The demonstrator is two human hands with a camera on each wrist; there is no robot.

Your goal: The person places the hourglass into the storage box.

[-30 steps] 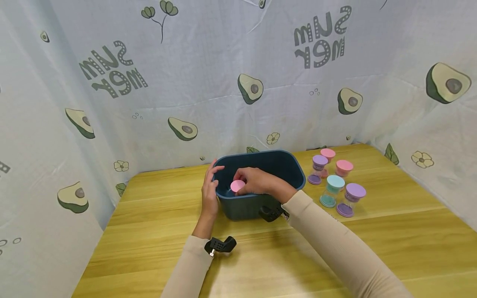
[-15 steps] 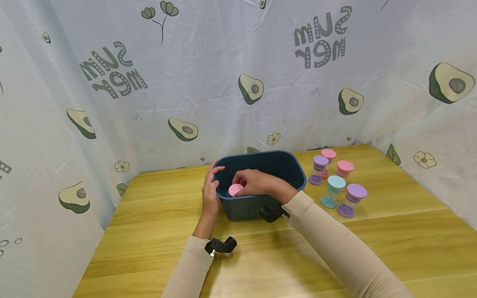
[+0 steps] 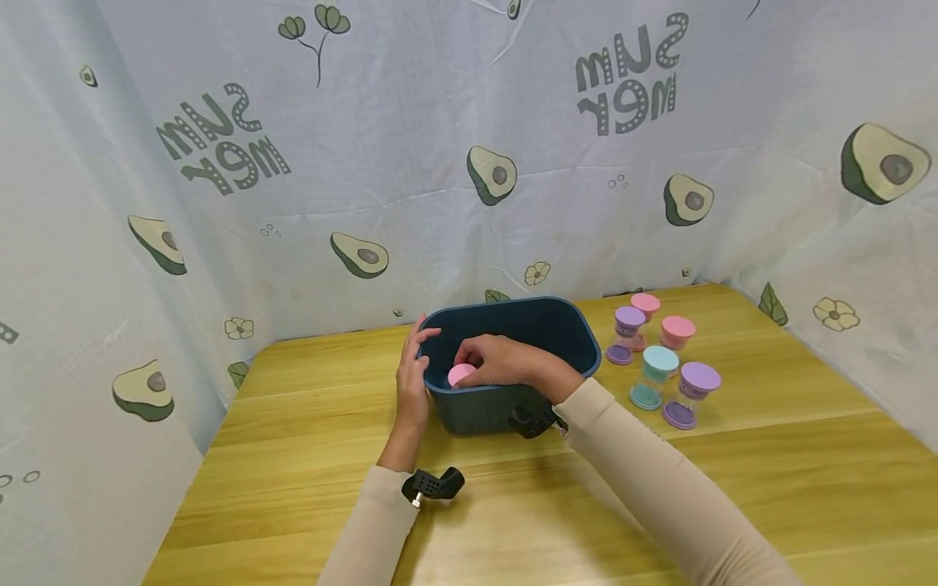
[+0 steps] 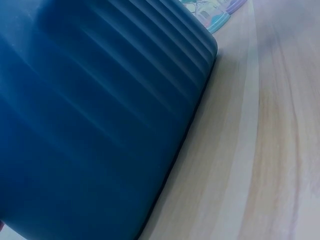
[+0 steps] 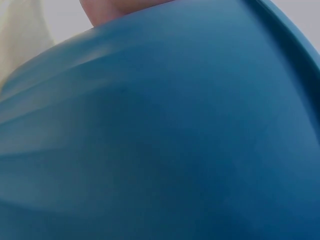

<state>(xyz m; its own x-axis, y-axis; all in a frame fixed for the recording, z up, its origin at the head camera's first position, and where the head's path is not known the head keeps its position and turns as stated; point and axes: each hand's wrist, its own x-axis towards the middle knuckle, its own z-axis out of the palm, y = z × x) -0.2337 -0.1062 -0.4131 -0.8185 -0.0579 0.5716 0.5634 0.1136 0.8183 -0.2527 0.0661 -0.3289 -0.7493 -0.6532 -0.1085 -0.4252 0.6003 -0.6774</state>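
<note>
A dark blue bin stands on the table with its opening up. At its left end my left hand holds the rim, fingertips bent over the edge. My right hand reaches over the front wall into the bin and pinches a pink-topped sand timer. Only its round top shows; the lower part is hidden behind the front wall. In the left wrist view the ribbed bin wall fills the left side. The right wrist view is mostly bin wall, with some skin of the hand at the top.
Right of the bin stand several sand timers: a turquoise one, a purple one in front, another purple one and two pink ones behind. A printed avocado curtain hangs behind the wooden table.
My right hand and the pink-topped sand timer have shifted slightly left inside the bin, toward its left end. The left hand and the bin have stayed in place.
</note>
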